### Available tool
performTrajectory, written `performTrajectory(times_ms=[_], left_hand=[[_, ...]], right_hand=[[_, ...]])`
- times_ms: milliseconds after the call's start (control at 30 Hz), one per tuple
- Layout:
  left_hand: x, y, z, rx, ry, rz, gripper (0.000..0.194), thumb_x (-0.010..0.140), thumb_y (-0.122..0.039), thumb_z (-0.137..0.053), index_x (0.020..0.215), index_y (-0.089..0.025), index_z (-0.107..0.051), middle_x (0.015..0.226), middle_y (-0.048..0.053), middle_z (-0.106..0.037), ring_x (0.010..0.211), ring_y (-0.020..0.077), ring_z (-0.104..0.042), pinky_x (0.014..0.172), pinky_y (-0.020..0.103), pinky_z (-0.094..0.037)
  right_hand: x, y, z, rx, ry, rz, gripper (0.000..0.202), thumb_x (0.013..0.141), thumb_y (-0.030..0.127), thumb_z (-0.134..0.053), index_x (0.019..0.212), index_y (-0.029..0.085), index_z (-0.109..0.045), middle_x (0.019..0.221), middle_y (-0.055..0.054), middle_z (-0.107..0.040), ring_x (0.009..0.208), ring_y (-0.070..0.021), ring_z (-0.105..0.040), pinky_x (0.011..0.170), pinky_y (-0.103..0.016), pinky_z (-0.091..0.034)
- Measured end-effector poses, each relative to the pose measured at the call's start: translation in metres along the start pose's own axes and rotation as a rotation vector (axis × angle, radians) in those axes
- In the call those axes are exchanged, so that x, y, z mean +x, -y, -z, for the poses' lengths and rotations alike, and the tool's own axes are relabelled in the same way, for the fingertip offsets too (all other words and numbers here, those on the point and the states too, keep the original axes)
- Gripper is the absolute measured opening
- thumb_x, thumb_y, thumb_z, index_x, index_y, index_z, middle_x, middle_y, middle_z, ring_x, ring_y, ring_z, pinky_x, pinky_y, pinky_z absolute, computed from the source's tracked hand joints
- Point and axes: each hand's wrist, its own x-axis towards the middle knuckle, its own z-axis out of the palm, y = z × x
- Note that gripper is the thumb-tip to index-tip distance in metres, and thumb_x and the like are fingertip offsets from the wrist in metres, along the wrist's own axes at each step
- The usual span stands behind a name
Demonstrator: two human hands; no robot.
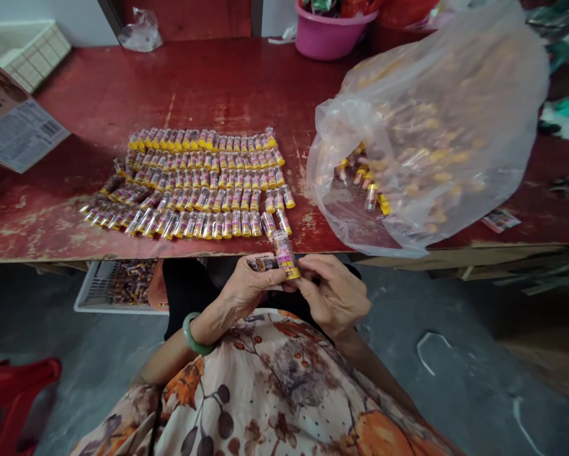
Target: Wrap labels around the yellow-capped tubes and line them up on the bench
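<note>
My left hand, with a green bangle at the wrist, pinches printed labels at the table's front edge. One label stands upright over a small yellow-ended tube between both hands. Curled fingers of my right hand press against the right side of that tube and label. Just beyond the hands, several rows of small labelled tubes with yellow ends lie on the red table. To their right, a large translucent bag lies open towards the rows, with many yellow-capped tubes inside.
A pink basin stands at the back. On the left are a printed carton and a white basket. Below the table edge sits a crate of small items. A red stool is at lower left.
</note>
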Motion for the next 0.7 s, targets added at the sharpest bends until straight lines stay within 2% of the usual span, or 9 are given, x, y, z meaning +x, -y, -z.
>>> performTrajectory(times_ms=[167,400,600,700], left_hand=[[0.002,0.002,0.000,-0.007,-0.020,-0.019,0.026,0.058,-0.028,-0.086,0.075,-0.014,-0.073,0.073,0.004,-0.072,0.063,0.0143,-0.066,0.066,0.027,-0.056],[0.002,0.002,-0.001,-0.006,-0.052,0.001,0.035,0.051,-0.033,-0.089,0.074,-0.013,-0.072,0.073,0.004,-0.071,0.062,0.0147,-0.065,0.065,0.027,-0.055],[0.003,0.002,0.002,0.009,-0.080,-0.003,0.031,0.054,-0.033,-0.088,0.072,-0.013,-0.072,0.069,0.004,-0.070,0.060,0.0147,-0.064,0.065,0.028,-0.054],[0.004,0.001,0.006,0.082,-0.082,-0.015,0.032,0.058,-0.038,-0.085,0.074,-0.014,-0.073,0.069,0.005,-0.071,0.060,0.0159,-0.065,0.064,0.028,-0.054]], right_hand=[[-0.007,-0.004,-0.005,-0.198,-0.058,0.185,0.036,0.081,0.002,-0.061,0.111,0.020,-0.067,0.093,-0.007,-0.068,0.077,-0.0178,-0.067,0.061,-0.028,-0.057],[-0.013,-0.007,-0.008,-0.301,-0.073,0.182,0.032,0.083,0.008,-0.060,0.111,0.025,-0.066,0.091,-0.006,-0.070,0.075,-0.0192,-0.069,0.061,-0.029,-0.059],[-0.009,-0.006,-0.006,-0.242,-0.040,0.127,0.029,0.082,0.009,-0.060,0.107,0.023,-0.066,0.091,-0.006,-0.069,0.076,-0.0193,-0.067,0.062,-0.031,-0.058],[-0.002,-0.004,0.002,-0.059,0.053,-0.075,0.021,0.083,0.015,-0.060,0.101,0.021,-0.067,0.092,-0.007,-0.068,0.072,-0.0186,-0.065,0.061,-0.031,-0.056]])
